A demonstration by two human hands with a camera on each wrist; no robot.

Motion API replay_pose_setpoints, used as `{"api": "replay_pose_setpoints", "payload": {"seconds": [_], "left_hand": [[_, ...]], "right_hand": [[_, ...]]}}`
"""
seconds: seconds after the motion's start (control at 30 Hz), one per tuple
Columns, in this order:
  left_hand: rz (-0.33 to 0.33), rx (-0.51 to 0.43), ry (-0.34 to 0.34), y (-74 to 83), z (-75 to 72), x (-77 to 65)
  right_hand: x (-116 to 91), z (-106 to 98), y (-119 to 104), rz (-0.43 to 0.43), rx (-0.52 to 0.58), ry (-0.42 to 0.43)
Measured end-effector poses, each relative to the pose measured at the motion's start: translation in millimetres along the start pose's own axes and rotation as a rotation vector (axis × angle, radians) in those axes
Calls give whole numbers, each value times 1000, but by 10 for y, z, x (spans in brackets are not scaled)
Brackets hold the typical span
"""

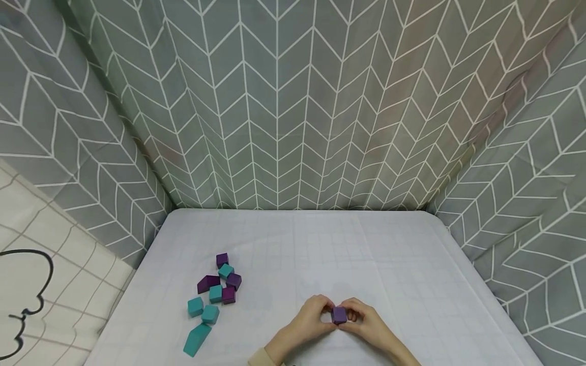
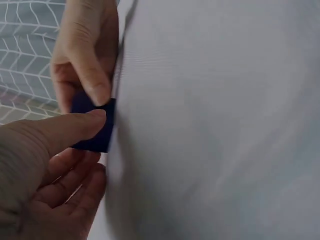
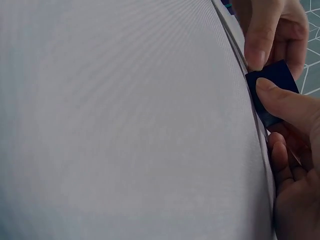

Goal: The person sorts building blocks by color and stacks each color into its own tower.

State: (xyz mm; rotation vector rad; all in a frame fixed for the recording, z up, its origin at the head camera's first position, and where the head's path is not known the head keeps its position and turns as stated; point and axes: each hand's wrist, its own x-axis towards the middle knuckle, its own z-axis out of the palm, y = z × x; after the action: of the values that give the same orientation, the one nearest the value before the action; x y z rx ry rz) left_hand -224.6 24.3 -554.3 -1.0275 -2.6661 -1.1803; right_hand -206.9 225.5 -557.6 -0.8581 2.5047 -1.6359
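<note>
Between my two hands, near the front of the white table (image 1: 284, 244), is a small purple cube (image 1: 339, 315). My left hand (image 1: 313, 318) pinches it from the left with thumb and fingers. From the right, my right hand (image 1: 368, 325) also grips it. In the left wrist view the cube (image 2: 104, 132) looks dark blue, with both thumbs laid against its near side. The right wrist view shows the same cube (image 3: 280, 80) in the fingers of both hands, close to the tabletop. Whether it touches the cloth I cannot tell.
Left of my hands lies a loose cluster of blocks: several teal cubes (image 1: 210, 314), several purple cubes (image 1: 229, 295), a purple slant-topped block (image 1: 208, 283) and a teal one (image 1: 197, 339). Grey patterned curtains (image 1: 293, 127) enclose the table's back and sides.
</note>
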Motion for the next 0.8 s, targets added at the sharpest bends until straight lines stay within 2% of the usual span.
{"api": "replay_pose_setpoints", "payload": {"seconds": [0.13, 0.33, 0.4, 0.5, 0.6, 0.67, 0.8], "left_hand": [[30, 33, -30, 159, -205, 40], [135, 82, 29, 409, -577, 161], [156, 102, 52, 478, -719, 206], [173, 119, 83, 544, -930, 297], [194, 142, 135, 531, -1141, 401], [189, 162, 181, 466, -1283, 448], [113, 218, 278, 229, -1558, 448]], "right_hand": [[-1, 8, -13, -8, -19, 6], [5, 11, -31, -38, -51, 13], [1, 22, 48, -36, -58, 21], [5, 15, 45, -24, -60, 40], [10, -6, 22, -12, -51, 53], [13, -13, 6, -5, -45, 50], [17, -1, -10, 6, -35, 26]]}}
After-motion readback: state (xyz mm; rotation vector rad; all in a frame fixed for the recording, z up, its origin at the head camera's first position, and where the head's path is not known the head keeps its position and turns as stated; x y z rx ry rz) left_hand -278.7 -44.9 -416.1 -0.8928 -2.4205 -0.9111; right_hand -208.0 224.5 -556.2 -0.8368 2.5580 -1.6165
